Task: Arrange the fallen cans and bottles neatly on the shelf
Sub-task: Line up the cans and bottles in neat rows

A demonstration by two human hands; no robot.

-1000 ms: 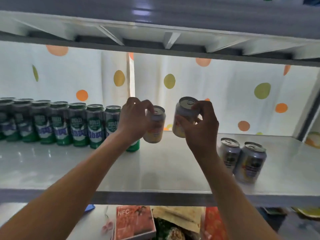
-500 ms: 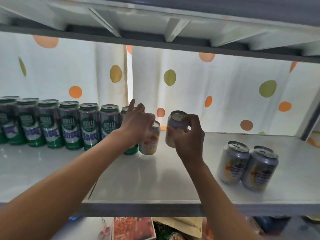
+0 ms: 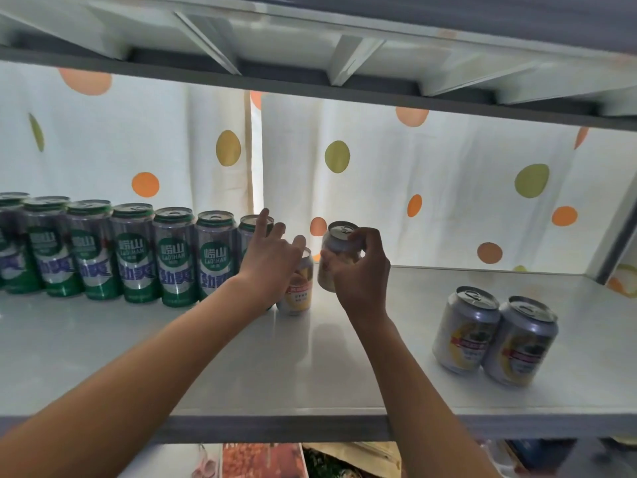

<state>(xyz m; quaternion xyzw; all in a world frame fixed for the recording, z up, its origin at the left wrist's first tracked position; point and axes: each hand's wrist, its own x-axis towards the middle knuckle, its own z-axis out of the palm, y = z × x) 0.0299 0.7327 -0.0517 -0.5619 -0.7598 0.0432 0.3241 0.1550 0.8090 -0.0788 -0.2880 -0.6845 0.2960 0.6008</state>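
Several tall green cans (image 3: 175, 257) stand in a row along the back left of the white shelf (image 3: 241, 367). A short silver-and-yellow can (image 3: 299, 291) stands upright at the row's right end. My left hand (image 3: 270, 257) hovers over it with fingers spread, fingertips near its top. My right hand (image 3: 358, 270) grips a second short can (image 3: 336, 246) by its side, tilted and just to the right of the first. Two more short cans (image 3: 463, 329) (image 3: 520, 343) stand together at the right.
The upper shelf's underside (image 3: 344, 46) hangs low overhead. A dotted white curtain (image 3: 431, 188) closes off the back. A grey upright post (image 3: 617, 243) stands at the right. Packets (image 3: 262, 460) lie on the level below.
Both hands lowered their cans toward the shelf. The left hand set its can down at the end of the row and opened its fingers. The right hand still holds its can.
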